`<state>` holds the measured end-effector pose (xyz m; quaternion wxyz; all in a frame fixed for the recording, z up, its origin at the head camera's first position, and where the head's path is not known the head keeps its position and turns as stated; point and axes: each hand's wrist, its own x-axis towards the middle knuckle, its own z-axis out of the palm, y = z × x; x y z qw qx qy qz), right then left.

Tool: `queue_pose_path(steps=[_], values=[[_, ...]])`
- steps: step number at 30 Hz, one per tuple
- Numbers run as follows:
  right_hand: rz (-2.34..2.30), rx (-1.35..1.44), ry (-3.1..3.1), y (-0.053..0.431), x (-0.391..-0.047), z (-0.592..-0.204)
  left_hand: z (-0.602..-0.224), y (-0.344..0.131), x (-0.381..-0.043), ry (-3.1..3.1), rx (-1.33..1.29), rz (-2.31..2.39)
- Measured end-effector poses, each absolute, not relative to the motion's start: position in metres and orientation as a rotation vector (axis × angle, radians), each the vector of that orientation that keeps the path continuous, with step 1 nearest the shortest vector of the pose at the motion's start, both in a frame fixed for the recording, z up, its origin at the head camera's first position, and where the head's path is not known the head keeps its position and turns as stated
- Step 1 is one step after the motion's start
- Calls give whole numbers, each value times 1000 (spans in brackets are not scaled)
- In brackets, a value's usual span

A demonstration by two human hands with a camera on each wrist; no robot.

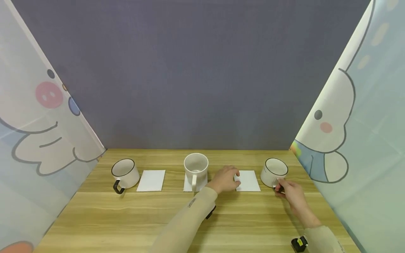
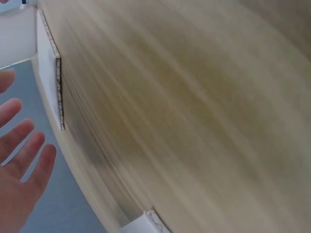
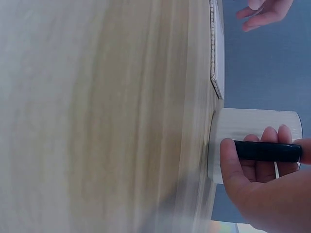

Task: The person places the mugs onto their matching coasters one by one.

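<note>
At the right of the table stands a white mug (image 1: 272, 175) with a black rim. My right hand (image 1: 292, 195) holds it by its black handle (image 3: 267, 151), with fingers and thumb around the handle in the right wrist view. My left hand (image 1: 224, 179) reaches over the left edge of a white square coaster (image 1: 249, 182), its fingers spread and bent a little, holding nothing. In the left wrist view the fingers of the left hand (image 2: 22, 165) are apart, with the coaster (image 2: 47, 73) beyond them.
A plain white mug (image 1: 195, 167) stands on a middle coaster (image 1: 186, 187). On the left, another black-rimmed mug (image 1: 128, 177) sits beside a bare coaster (image 1: 151, 181). A grey wall (image 1: 196, 77) closes the table's back, and printed curtains (image 1: 364, 140) flank both sides.
</note>
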<state>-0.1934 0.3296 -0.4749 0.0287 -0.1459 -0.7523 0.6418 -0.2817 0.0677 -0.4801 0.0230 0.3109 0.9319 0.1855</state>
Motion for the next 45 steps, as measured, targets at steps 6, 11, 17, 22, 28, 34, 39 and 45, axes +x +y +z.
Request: queue_pose_path(steps=[6, 11, 17, 22, 28, 34, 39, 45], values=[[1980, -459, -2302, 328, -193, -474, -481, 68, -286, 2865, 1003, 469], [1976, -454, -2298, 328, -194, -474, -483, 70, -287, 2843, 1002, 421], [1971, -459, -2299, 328, -194, -476, -485, 71, -287, 2847, 984, 364], [1967, -450, -2310, 327, -194, -477, -489, 71, -290, 2853, 953, 359], [2022, -472, -2302, 327, -194, -476, -488, 73, -290, 2841, 896, 376], [2013, -464, -2299, 327, -194, -475, -485, 75, -289, 2847, 875, 362], [2098, -387, -2268, 330, -194, -474, -486, 77, -289, 2845, 835, 368], [2251, -283, -2156, 333, -194, -472, -485, 76, -290, 2846, 813, 388]])
